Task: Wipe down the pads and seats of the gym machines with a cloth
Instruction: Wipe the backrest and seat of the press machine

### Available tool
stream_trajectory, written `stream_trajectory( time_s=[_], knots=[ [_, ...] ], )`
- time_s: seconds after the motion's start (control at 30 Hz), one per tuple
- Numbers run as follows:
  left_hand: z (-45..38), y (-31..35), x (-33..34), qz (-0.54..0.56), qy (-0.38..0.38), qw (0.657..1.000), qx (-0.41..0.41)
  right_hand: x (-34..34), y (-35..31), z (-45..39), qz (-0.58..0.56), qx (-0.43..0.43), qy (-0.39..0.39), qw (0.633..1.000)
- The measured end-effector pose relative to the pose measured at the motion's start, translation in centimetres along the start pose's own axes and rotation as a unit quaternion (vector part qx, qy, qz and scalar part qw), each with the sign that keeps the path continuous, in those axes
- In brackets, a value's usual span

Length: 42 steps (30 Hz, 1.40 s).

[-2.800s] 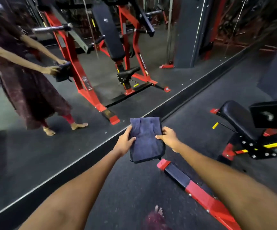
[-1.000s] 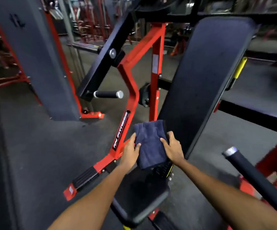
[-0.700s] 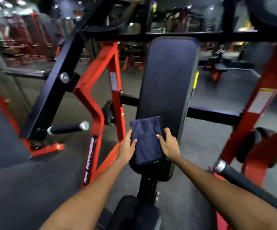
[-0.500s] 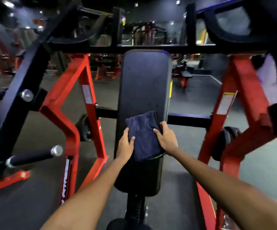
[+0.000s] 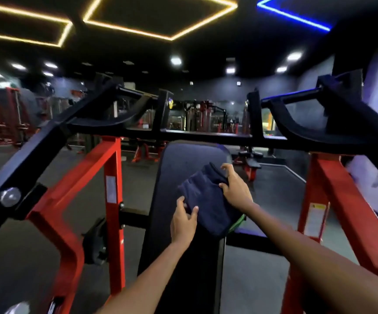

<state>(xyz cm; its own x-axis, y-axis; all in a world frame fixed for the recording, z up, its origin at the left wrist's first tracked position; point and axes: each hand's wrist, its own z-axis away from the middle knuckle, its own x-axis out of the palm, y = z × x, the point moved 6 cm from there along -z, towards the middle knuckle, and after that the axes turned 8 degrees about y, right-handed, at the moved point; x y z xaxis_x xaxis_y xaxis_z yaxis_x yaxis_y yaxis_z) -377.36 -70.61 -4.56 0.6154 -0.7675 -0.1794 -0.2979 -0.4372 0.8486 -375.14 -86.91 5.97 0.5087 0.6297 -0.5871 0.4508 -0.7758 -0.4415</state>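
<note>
Both hands, left hand [image 5: 183,219] and right hand [image 5: 235,191], hold cloth [image 5: 206,200] against back pad [image 5: 179,168].

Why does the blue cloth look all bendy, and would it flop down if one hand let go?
Probably yes. The dark blue cloth is folded and sags between the left hand and the right hand, so it looks soft, not stiff. It seems light, since fingers alone hold it up. Pushed across the black back pad, it would likely bunch up.
</note>
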Motion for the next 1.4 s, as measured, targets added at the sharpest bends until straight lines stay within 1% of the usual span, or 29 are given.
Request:
stream_trajectory(
  time_s=[0.07,0.1,0.17,0.23,0.3,0.33,0.4,0.47,0.57,0.67,0.73,0.83,0.87,0.9,0.97,1.0,1.03,1.07,1.17,1.2,1.23,1.3,1.4],
  knots=[
    [-1.4,0.4,1.0,-0.011,0.034,0.999,-0.013,0.9,-0.4,-1.9,0.045,-0.055,0.002,0.997],
    [-2.4,0.9,1.7,-0.003,0.048,0.999,-0.014,1.1,-0.5,-3.2,0.071,-0.081,0.014,0.994],
    [-4.2,1.5,2.8,0.012,0.068,0.998,-0.009,1.3,-0.7,-5.2,0.124,-0.103,0.046,0.986],
    [-6.3,1.8,4.0,-0.015,0.105,0.993,0.057,2.0,-0.5,-7.0,0.195,-0.120,0.056,0.972],
    [-8.2,1.4,4.7,-0.102,0.158,0.972,0.139,3.1,0.1,-7.7,0.249,-0.126,0.083,0.957],
    [-9.0,0.6,4.8,-0.152,0.170,0.961,0.158,3.8,0.5,-7.6,0.263,-0.124,0.099,0.952],
    [-10.3,-1.6,5.4,-0.225,0.159,0.943,0.188,6.0,1.6,-7.4,0.268,-0.129,0.076,0.952],
    [-10.5,-3.9,5.8,-0.250,0.130,0.935,0.216,8.3,1.9,-6.9,0.263,-0.151,0.066,0.951],
    [-10.0,-5.5,6.0,-0.270,0.128,0.922,0.245,10.1,2.0,-6.2,0.260,-0.175,0.065,0.947],
    [-9.9,-5.1,5.6,-0.250,0.126,0.929,0.243,9.3,1.9,-6.7,0.265,-0.246,0.099,0.927],
    [-9.6,-5.2,5.4,-0.237,0.135,0.930,0.246,8.2,2.1,-8.6,0.267,-0.246,0.113,0.925],
    [-9.4,-5.3,5.4,-0.223,0.153,0.931,0.243,7.5,2.0,-10.3,0.278,-0.211,0.109,0.931],
    [-9.2,-5.5,5.5,-0.224,0.154,0.932,0.239,7.9,1.7,-9.6,0.280,-0.225,0.111,0.927],
    [-9.3,-5.4,5.4,-0.228,0.156,0.931,0.239,8.4,1.4,-8.6,0.280,-0.259,0.115,0.917],
    [-9.0,-5.4,5.4,-0.231,0.147,0.931,0.242,9.3,2.0,-5.6,0.277,-0.344,0.089,0.893],
    [-9.1,-5.3,5.3,-0.228,0.142,0.932,0.243,9.2,2.6,-4.8,0.283,-0.375,0.066,0.880],
    [-9.0,-5.3,5.3,-0.225,0.137,0.934,0.240,8.8,3.3,-4.5,0.285,-0.387,0.056,0.875],
    [-9.2,-5.2,5.2,-0.224,0.140,0.935,0.236,7.9,3.7,-5.2,0.288,-0.378,0.057,0.878],
    [-9.4,-5.0,5.4,-0.221,0.146,0.939,0.221,5.7,3.4,-8.8,0.286,-0.280,0.068,0.914],
    [-9.3,-5.1,5.4,-0.220,0.144,0.939,0.220,5.7,2.9,-9.5,0.281,-0.254,0.053,0.924],
    [-9.3,-5.1,5.3,-0.220,0.146,0.939,0.222,6.1,2.2,-9.7,0.275,-0.248,0.046,0.928],
    [-9.4,-5.2,5.2,-0.218,0.148,0.939,0.221,7.2,1.4,-8.6,0.282,-0.273,0.034,0.919],
    [-9.4,-5.1,5.0,-0.215,0.152,0.939,0.220,8.3,2.4,-5.3,0.273,-0.370,0.021,0.888]
  ],
)
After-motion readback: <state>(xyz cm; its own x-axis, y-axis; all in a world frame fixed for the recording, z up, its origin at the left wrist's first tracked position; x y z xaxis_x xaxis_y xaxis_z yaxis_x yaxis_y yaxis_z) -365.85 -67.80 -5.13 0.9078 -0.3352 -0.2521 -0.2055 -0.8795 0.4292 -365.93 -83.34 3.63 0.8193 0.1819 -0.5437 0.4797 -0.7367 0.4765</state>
